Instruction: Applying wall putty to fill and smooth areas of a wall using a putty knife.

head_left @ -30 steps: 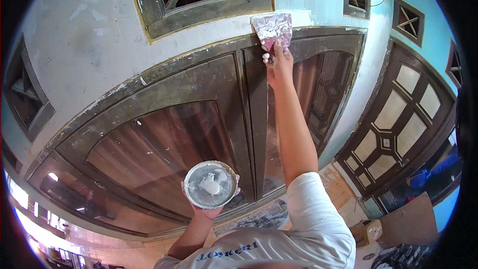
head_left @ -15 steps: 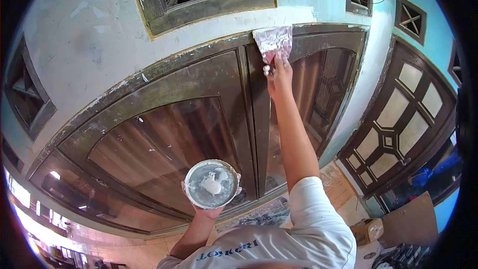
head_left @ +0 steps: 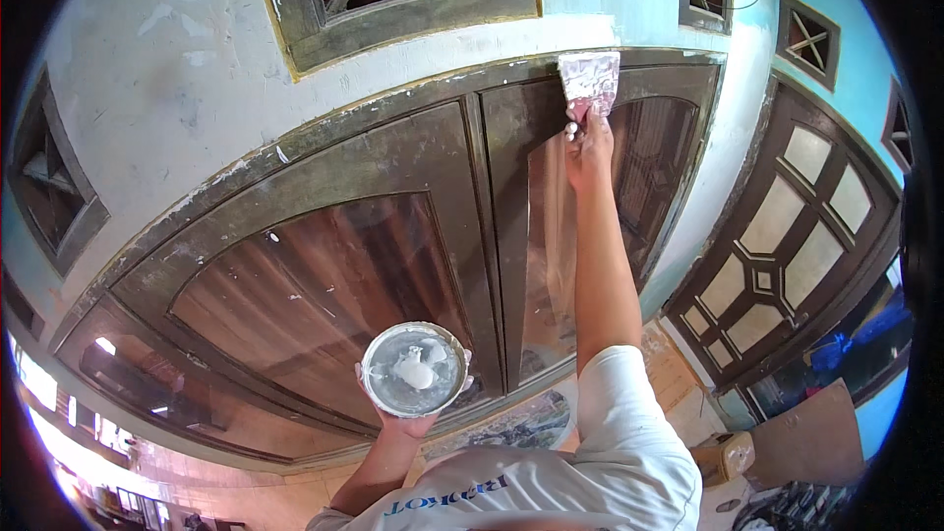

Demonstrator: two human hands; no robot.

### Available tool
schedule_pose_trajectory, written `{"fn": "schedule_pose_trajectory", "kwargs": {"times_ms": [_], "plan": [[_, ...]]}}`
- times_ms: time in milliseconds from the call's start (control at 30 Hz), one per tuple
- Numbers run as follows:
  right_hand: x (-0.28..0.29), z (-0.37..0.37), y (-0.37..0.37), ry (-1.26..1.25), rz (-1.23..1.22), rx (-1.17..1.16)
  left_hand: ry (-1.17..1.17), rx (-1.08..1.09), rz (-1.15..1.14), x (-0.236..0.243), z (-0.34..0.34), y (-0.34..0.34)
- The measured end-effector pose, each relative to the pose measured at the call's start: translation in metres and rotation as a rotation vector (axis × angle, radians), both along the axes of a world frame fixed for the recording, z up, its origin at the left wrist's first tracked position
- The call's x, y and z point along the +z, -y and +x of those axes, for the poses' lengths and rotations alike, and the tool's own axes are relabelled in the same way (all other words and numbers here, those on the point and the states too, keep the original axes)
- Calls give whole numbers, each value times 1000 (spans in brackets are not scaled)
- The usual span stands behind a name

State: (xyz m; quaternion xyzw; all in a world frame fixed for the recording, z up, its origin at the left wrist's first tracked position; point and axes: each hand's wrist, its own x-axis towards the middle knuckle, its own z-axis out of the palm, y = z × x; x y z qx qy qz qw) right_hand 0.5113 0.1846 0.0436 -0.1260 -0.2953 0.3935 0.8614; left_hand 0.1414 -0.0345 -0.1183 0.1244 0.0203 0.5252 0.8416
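Scraper (head_left: 590, 84) pinched in right hand (head_left: 590, 145), fingers curled on its handle; blade (head_left: 591, 67) upright over top bar of wooden frame (head_left: 511, 74), contact unclear. Round tub (head_left: 416, 325) of white paste (head_left: 415, 371) cradled in left hand (head_left: 411, 424), fingers spread around its sides.

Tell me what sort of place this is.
Probably the porch or front of a house: curtained glass panes, a dark panelled door and a patchily painted wall.

Rough-smeared scraper (head_left: 592, 77), glossy window glass (head_left: 320, 280)
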Motion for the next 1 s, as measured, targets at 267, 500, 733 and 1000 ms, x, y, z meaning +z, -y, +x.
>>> {"fn": "schedule_pose_trajectory", "kwargs": {"times_ms": [267,500,733,1000], "plan": [[5,6,-12,78,-85,-59,6,5,4,0,1,0],[43,-50,20,33,108,96,-20,-30,37,11,0,6],[26,-117,34,88,97,244,-4,2,41,11,-21,12],[27,-125,14,229,-33,137,-12,9,119,15,-37,14]]}}
